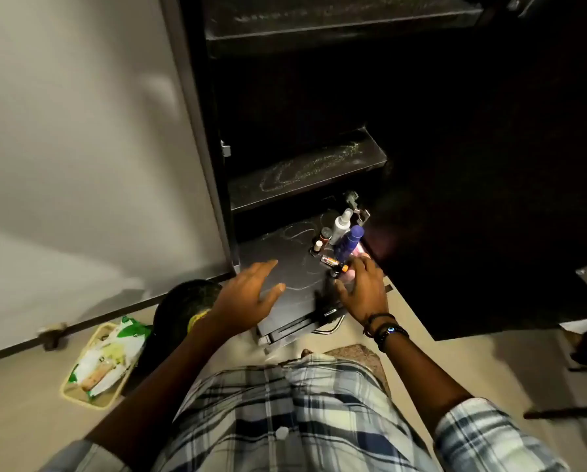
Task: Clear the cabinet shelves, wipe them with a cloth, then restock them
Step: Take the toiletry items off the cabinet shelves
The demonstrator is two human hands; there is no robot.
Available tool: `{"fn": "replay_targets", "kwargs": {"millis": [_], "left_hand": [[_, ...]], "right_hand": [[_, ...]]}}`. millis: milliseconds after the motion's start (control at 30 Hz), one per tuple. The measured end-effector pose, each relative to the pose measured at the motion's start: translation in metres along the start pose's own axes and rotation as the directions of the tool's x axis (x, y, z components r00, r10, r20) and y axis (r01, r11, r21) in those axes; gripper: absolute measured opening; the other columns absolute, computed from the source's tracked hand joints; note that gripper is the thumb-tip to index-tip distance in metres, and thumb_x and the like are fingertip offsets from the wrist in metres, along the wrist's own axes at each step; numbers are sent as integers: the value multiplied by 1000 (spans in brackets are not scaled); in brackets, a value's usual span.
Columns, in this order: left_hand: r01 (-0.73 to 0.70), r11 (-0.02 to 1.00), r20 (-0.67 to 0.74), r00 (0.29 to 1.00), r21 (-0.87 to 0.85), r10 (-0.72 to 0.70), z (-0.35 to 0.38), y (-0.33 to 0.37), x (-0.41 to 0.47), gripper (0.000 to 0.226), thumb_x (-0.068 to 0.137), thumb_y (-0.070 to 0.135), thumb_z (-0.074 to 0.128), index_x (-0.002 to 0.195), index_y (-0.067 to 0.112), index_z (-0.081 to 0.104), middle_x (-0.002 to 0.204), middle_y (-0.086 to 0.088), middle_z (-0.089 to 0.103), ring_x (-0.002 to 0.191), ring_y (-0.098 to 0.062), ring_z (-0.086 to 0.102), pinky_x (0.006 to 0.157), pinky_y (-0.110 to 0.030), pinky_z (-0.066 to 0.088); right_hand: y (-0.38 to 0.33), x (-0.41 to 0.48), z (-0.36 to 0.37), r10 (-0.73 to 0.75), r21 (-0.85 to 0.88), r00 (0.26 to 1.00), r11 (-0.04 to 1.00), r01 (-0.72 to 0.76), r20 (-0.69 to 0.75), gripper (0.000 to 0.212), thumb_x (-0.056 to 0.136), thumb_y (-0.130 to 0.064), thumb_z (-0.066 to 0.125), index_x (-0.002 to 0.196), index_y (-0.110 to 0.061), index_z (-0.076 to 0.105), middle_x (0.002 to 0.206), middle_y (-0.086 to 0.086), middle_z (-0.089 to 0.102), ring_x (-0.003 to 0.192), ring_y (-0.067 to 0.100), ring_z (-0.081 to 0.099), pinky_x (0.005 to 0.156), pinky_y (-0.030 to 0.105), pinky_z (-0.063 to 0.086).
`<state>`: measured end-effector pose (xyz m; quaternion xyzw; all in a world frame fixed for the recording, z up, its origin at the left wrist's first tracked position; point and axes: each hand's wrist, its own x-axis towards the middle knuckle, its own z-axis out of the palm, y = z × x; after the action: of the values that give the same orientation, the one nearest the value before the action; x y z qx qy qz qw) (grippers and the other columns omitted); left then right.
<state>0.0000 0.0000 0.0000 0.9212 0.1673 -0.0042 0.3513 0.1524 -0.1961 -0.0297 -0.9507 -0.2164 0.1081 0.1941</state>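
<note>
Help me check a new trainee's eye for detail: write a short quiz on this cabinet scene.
1. True or false: the middle shelf holds bottles.
2. The blue bottle stands on the lowest shelf at its: A) left side, B) right side, C) front left corner.
3. Which hand wears the wristbands?

Key: 1 false, it is bare apart from smear marks. 2 B. 3 The right hand.
</note>
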Motion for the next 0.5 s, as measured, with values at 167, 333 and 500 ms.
{"fn": "replay_targets", "kwargs": {"millis": [167,333,500], "left_hand": [[154,988,88,985,-23,-152,40,25,33,78,79,61,31,140,12,38,140,-12,47,125,-28,48,104,-37,39],[194,981,129,973,3,-193,87,38,55,68,85,58,32,133,13,47,143,-10,45,120,-32,53,97,-40,42],[228,971,119,969,-76,-218,118,54,88,50,93,29,50,140,15,39,142,-11,46,123,-31,50,101,-39,40]], "right_hand": [[34,32,-6,-43,-106,989,993,59,143,49,79,-18,68,125,-15,51,134,9,44,116,33,45,96,38,42],[57,59,1,-124,-118,961,981,156,247,33,78,-6,62,110,-12,58,123,11,48,110,34,51,90,40,50],[69,67,13,-188,-93,944,971,220,271,34,82,-1,58,115,-7,56,133,14,40,106,35,52,92,41,50]]}}
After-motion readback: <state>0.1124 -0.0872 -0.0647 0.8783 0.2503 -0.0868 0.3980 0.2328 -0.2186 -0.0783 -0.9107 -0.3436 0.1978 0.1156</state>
